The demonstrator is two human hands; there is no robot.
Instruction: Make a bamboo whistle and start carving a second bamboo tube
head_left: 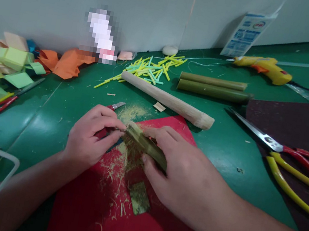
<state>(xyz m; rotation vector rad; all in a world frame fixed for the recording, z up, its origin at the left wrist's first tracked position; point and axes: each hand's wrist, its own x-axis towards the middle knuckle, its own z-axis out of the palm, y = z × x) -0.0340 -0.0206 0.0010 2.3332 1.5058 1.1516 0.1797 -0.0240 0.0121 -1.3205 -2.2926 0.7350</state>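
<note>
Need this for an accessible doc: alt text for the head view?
A right hand grips a bamboo piece over a red sheet strewn with shavings, the left hand at its far end. Beyond, on the green table, lie a pale stick, two green bamboo lengths and a yellow glue gun.

A hand could pass over the green table (222, 155) right of centre, between the pale stick (167, 100) and red-handled scissors (275, 144); bamboo pieces (212, 90) obstruct the upper right.

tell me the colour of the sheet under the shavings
The sheet is red, seen in the head view.
</note>
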